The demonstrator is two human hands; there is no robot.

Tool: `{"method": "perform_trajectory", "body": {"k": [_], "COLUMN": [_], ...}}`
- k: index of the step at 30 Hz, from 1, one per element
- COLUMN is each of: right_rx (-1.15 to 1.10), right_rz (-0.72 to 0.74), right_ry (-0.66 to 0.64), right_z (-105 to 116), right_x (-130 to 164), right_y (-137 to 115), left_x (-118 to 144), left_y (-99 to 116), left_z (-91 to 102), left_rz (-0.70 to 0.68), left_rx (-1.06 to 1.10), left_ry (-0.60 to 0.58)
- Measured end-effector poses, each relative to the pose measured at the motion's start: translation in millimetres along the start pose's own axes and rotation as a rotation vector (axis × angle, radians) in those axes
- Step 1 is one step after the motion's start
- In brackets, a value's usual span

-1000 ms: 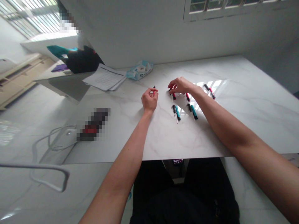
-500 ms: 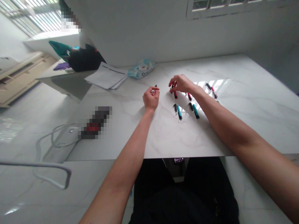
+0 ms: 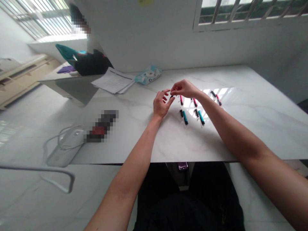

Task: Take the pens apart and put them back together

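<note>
My left hand (image 3: 161,105) holds a red pen (image 3: 165,96) above the white marble table (image 3: 168,141). My right hand (image 3: 183,89) meets it, pinching a small black cap (image 3: 171,96) at the pen's tip. Just right of the hands lie pen parts in rows: two red pens (image 3: 181,100) (image 3: 194,102), two teal pens (image 3: 185,117) (image 3: 201,117) each with a black cap beside it, and a third red pen (image 3: 218,99) farther right.
A stack of papers (image 3: 114,81) and a pale blue wipes packet (image 3: 148,74) lie at the back of the table. A dark bag (image 3: 92,62) sits behind them. At left are a white cable (image 3: 56,144) and a blurred dark object (image 3: 102,126).
My right hand left the row of pens and came left with a black cap to the left hand. My left hand opened its fingers and tilted toward it. The camera view shifted slightly down.
</note>
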State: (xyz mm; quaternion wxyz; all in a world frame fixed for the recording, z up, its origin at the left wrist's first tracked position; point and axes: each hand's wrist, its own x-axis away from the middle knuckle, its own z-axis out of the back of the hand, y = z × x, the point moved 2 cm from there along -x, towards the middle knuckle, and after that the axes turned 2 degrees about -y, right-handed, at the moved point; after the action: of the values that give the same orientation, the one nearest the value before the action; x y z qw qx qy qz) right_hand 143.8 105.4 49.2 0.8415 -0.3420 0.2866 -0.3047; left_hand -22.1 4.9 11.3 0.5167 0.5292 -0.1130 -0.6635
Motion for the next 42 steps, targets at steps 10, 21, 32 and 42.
{"method": "perform_trajectory", "body": {"k": [10, 21, 32, 42], "right_rx": [-0.083, 0.554, -0.354, -0.544], "right_rz": [-0.107, -0.28, -0.153, -0.112], "right_ry": [0.189, 0.141, 0.324, 0.404], "right_z": [-5, -17, -20, -35], "right_x": [14, -2, 62, 92], "right_y": [13, 29, 1, 0], "left_x": [-1, 1, 2, 10], "left_y": [-9, -15, -1, 12], "left_z": [-1.0, 2.9, -2.9, -10.8], "left_rz": [0.138, 0.176, 0.116, 0.109], "left_rx": [0.102, -0.002, 0.098, 0.215], "left_ry": [-0.035, 0.003, -0.116, -0.285]}}
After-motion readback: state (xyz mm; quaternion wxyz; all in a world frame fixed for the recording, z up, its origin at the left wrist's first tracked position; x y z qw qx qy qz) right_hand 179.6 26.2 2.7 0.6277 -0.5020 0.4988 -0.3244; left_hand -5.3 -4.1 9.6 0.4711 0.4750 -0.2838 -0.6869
